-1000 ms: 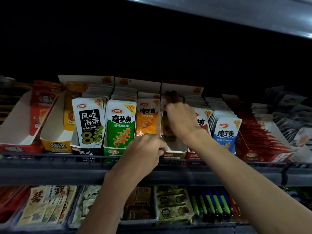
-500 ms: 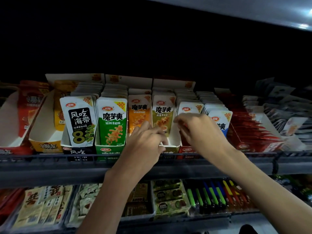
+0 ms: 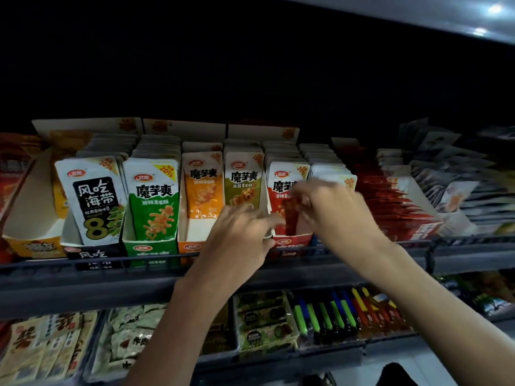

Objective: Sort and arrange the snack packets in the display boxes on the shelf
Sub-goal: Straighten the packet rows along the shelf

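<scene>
A row of open display boxes stands on the upper shelf (image 3: 362, 263), each holding upright snack packets: a black-and-white seaweed packet (image 3: 92, 199), a green packet (image 3: 153, 201), an orange packet (image 3: 203, 185), an olive packet (image 3: 243, 179) and a red packet (image 3: 281, 188). My left hand (image 3: 239, 232) covers the front of the olive box, its curled fingers on the box edge and reaching to the red box (image 3: 292, 242). Blurred by motion, my right hand (image 3: 331, 210) pinches the front red packet. It hides most of the blue packets (image 3: 334, 174) behind it.
Further boxes of red and orange packets (image 3: 30, 207) stand at the left, with red and grey packets (image 3: 390, 207) at the right. A black wire rail (image 3: 83, 260) runs along the shelf front. The lower shelf holds flat snack packs (image 3: 264, 321) and coloured lighters (image 3: 334, 313).
My right hand has moved right and down, from the back of the olive box to the front red packet. The olive packets now stand upright at their box front. My left hand stays there.
</scene>
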Demonstrator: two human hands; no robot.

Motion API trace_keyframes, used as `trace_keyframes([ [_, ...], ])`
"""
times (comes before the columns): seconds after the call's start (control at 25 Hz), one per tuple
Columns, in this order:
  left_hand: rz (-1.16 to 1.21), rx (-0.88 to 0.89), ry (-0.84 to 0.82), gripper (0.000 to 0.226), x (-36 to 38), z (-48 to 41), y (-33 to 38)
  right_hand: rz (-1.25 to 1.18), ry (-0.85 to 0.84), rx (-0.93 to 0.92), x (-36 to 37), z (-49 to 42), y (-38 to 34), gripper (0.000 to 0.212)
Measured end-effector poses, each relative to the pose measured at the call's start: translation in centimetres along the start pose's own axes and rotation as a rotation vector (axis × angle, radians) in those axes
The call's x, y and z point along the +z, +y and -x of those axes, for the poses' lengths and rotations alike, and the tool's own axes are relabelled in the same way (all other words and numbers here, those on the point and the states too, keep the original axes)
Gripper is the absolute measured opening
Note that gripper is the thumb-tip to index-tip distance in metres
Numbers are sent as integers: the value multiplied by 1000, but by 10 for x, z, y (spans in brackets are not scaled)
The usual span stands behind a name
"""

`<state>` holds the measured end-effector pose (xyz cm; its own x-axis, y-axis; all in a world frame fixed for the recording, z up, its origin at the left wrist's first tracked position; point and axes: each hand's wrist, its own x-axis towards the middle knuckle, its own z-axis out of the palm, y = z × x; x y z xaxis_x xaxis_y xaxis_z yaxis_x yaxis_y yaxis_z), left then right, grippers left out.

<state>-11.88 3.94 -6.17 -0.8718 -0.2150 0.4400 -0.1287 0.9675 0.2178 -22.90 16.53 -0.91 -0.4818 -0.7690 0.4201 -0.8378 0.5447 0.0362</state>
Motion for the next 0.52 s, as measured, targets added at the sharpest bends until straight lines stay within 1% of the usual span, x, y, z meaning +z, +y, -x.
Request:
trace_keyframes([
  [0.04, -5, 6, -1, 32, 3, -2, 2, 109, 106, -31, 2, -6, 5, 47],
  [0.08, -10, 5, 0, 26, 6, -5, 3, 227, 155, -56, 6, -13, 7, 67],
  [0.12, -8, -3, 9, 22, 9, -6, 4, 319, 159, -80, 12, -19, 9, 84],
  [0.16, -1, -15, 18, 18, 11, -7, 5, 379, 139, -100, 18, -25, 9, 97],
  [0.2, 14, -27, 22, 17, 12, -8, 5, 412, 108, -105, 24, -30, 7, 105],
  [0.24, 31, -38, 20, 17, 12, -9, 6, 433, 79, -107, 31, -34, 6, 110],
  [0.4, 69, -40, 18, 18, 11, -11, 6, 477, 56, -108, 51, -46, 2, 126],
  [0.52, 90, -44, 1, 17, 11, -10, 5, 463, 69, -76, 59, -50, 3, 127],
])
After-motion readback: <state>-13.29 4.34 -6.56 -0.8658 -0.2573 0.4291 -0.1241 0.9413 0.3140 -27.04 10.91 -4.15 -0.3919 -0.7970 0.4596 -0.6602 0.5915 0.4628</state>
